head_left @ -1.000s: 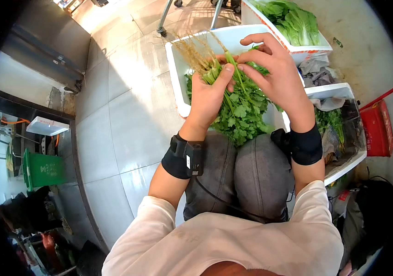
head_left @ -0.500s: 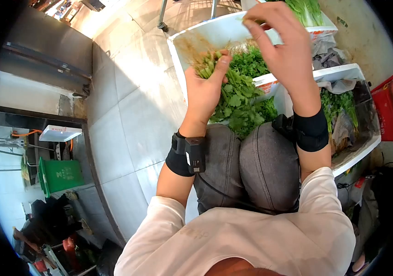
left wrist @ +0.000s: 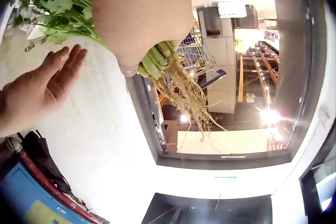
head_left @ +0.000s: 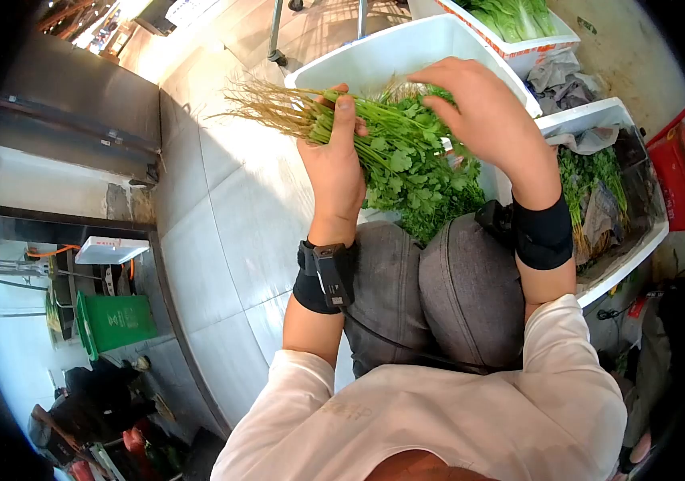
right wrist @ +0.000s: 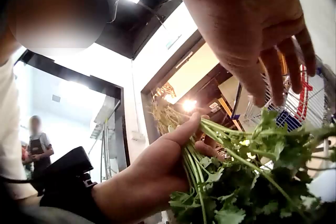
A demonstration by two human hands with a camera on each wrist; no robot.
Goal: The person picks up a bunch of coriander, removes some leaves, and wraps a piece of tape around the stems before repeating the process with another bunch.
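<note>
My left hand (head_left: 333, 176) grips a bunch of coriander (head_left: 406, 156) just above the roots, thumb laid across the stems. The pale stringy roots (head_left: 274, 112) stick out to the left, and in the left wrist view the roots (left wrist: 189, 98) dangle below the fist. The leafy ends spread right, over the knees' far side. My right hand (head_left: 491, 120) hovers beside the leaves, its fingers loosely bent and holding nothing. In the right wrist view the right hand (right wrist: 257, 40) is above the coriander, fingers apart from it.
A white foam box (head_left: 334, 64) with more greens stands beyond the knees. Another white box (head_left: 623, 264) with leafy bunches is at the right, and lettuce (head_left: 519, 16) fills one at the back. A red dustpan-like container (head_left: 679, 176) stands far right. Another person (right wrist: 39, 150) stands in the background.
My left hand has turned the bunch so its roots point left rather than up. My right hand has left the root end, swung up past the far box, and come back down near the leaves.
</note>
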